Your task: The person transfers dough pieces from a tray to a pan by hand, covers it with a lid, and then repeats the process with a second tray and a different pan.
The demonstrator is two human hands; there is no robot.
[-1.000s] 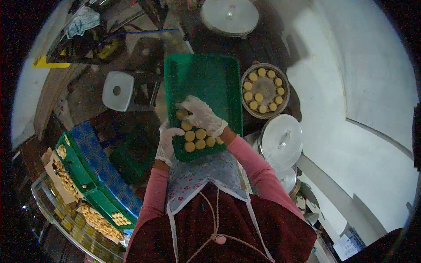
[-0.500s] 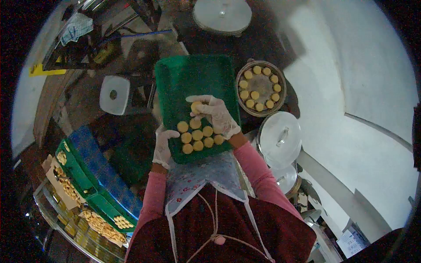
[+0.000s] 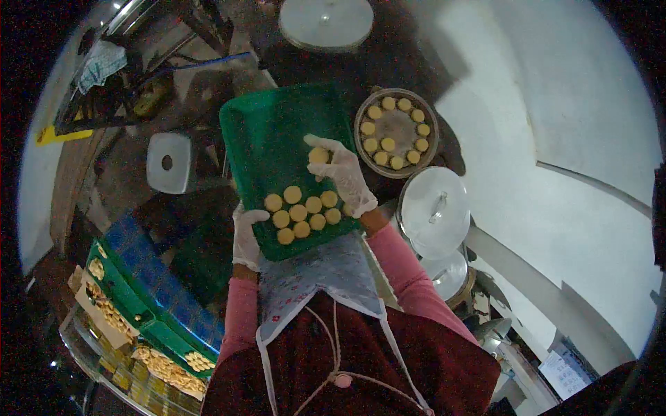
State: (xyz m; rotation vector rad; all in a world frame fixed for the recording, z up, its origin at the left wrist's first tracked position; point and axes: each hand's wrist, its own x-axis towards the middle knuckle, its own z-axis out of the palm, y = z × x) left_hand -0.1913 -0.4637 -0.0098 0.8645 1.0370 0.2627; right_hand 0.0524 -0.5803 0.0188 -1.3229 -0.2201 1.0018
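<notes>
Against my front sits a green plastic tray (image 3: 284,132), tilted slightly. Several small round pale-yellow pieces, dough or cakes, lie in rows at its near end, one piece (image 3: 297,213) among them. My left hand (image 3: 248,234), in a thin whitish glove, grips the tray's near left side with the thumb over the rim. Above the tray's right side, my gloved right hand (image 3: 341,172) pinches one round yellow piece (image 3: 318,156) between thumb and fingers. To the right stands a round pan (image 3: 397,130) with a ring of similar pieces on it.
Lidded pots with a metal lid (image 3: 435,213) stand at the right near a white wall. Another round lid (image 3: 326,22) is at the far side. A white stool (image 3: 168,163) stands left. Lower left, green trays (image 3: 142,312) hold shaped yellow pieces beside a glass case.
My right hand has lifted the round piece slightly away from the rows, towards the tray's right side. The camera view has shifted and the tray appears turned a little.
</notes>
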